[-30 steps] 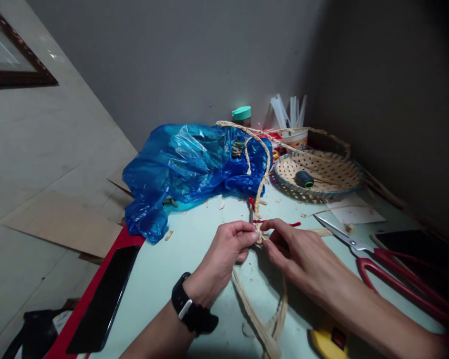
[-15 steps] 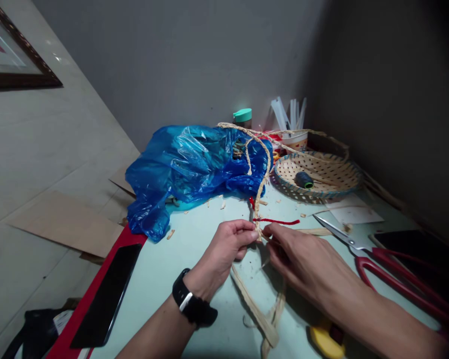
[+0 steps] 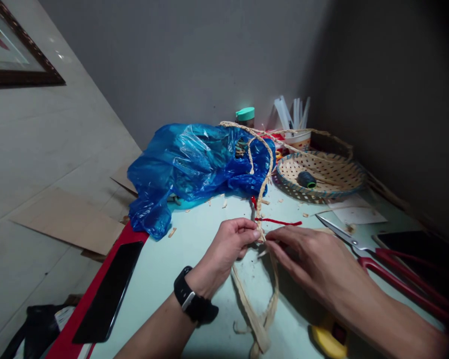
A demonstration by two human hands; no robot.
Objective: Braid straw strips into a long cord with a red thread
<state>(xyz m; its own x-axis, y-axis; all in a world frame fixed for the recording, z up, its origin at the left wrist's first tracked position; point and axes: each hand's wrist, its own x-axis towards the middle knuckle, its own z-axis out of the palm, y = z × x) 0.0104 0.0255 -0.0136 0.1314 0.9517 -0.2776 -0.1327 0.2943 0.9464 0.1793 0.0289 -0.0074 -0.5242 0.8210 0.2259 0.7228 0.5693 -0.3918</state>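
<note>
A pale plaited straw braid comes down from the blue bag towards me. My left hand, with a black watch on its wrist, is closed, pinching the braid's lower end between thumb and fingertips. Just right of that, my right hand has its thumb and index fingertip together at a loose strand by the braid's end. Its other fingers are partly hidden. Below both hands, flat loose straw strips hang and trail over the table. A red cord lies behind my fingers, beside the braid.
A blue plastic bag stands at the back. To its right is a woven basket holding a dark thread spool. Red-handled scissors and a yellow tape measure lie right; a black phone-like slab lies left.
My right hand has shifted slightly, its fingers straighter and nearer the braid's end. The hanging strips have swung a little left. My left hand keeps its pinch.
</note>
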